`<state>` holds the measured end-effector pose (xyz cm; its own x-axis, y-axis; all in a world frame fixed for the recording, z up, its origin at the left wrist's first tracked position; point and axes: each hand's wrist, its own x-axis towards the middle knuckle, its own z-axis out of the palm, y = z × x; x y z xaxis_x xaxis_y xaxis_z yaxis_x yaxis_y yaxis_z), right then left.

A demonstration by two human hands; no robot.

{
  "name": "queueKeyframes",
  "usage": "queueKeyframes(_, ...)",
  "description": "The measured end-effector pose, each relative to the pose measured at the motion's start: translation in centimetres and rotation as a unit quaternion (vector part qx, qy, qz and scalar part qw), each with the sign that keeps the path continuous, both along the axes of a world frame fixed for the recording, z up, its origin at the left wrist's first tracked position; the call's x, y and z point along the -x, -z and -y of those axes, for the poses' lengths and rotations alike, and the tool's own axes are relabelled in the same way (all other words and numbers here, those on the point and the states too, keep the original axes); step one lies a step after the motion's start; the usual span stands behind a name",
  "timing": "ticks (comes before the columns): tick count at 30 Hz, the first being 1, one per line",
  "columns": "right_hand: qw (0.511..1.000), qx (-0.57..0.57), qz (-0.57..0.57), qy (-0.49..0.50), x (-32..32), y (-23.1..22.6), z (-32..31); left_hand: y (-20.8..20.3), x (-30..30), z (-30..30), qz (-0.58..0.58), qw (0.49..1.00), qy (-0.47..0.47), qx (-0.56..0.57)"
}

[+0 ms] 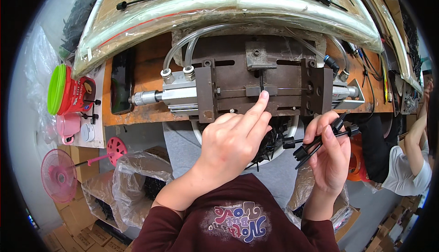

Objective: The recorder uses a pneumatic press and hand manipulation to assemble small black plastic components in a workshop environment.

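My left hand (235, 135) reaches over the brown metal fixture (238, 62) with its index finger stretched out. That fingertip touches the lower end of a thin black rod (262, 79), which stands in the small middle block below a bolted steel bracket (259, 53). The other fingers are partly bent, and I see nothing held in them. Off the fixture's right end, my right hand (331, 160) is closed round several thin black plastic rods with ribbed knobs (305, 151). They point in different directions between thumb and fingers.
Silver pneumatic cylinders (179, 94) with clear hoses flank the fixture on a wooden bench (151, 62). More black rods lie on the plastic-wrapped board (238, 2) behind. A white-rimmed container (292, 128) of black parts sits below. A red bucket (77, 92) and pink fan (59, 175) stand left; another person (409, 160) sits right.
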<state>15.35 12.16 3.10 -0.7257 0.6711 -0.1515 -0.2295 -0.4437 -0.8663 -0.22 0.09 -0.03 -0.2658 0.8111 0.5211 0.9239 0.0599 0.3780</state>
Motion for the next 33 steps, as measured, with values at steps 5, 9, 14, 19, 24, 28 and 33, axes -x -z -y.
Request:
queueKeyframes(5, 0.999, 0.032, -0.022, -0.011, -0.2, 0.5, -0.3, -0.1, 0.1, 0.1, 0.009, 1.0, -0.001, 0.022)
queueKeyframes(9, 0.996, 0.07, -0.051, -0.025, 0.1, 0.7, -0.3, -1.3, 0.0, 0.6, 0.204, 0.977, 0.063, 0.007)
queueKeyframes(14, 0.991, 0.098, -0.058, -0.069, 0.5, 0.5, 0.0, -2.5, -0.6, 1.6, 0.348, 0.916, 0.196, -0.044)
queueKeyframes(19, 0.989, 0.107, -0.091, -0.038, 0.3, 0.7, -1.0, -3.7, -0.5, 3.1, 0.375, 0.907, 0.193, -0.021)
queueKeyframes(24, 0.999, 0.031, -0.027, 0.007, 0.6, 0.3, -0.3, -3.0, -0.4, 3.0, 0.29, 0.944, 0.153, -0.042)
queueKeyframes(28, 0.987, -0.12, 0.012, 0.104, 1.0, -0.1, 0.5, -2.5, 0.1, 3.2, 0.239, 0.956, 0.151, -0.081)
queueKeyframes(33, 0.981, -0.109, -0.017, 0.161, 0.5, 0.2, 0.0, -1.0, 0.0, 2.1, 0.115, 0.989, 0.047, -0.077)
